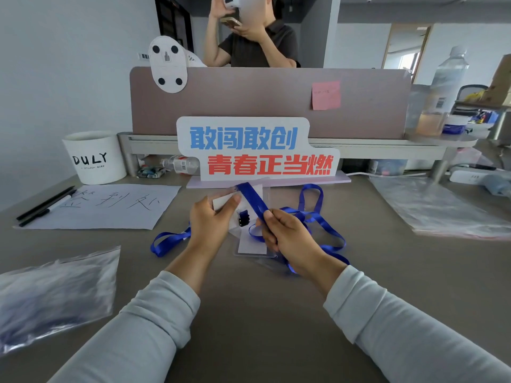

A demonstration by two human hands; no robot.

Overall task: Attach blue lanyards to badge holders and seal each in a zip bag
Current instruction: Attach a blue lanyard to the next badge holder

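Hands [243,225] raised, pinching lanyard [253,200]

- You have one view only, from your head, looking forward and down.
- Your fingers [235,201] sit close, at frame centre; the desk divider [271,103] stands beyond them.

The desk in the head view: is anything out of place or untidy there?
Mostly orderly. The blue lanyards lie tangled in loose loops between the hands, one loop trailing left. A small bottle lies on its side under the shelf. Nothing looks spilled or damaged.
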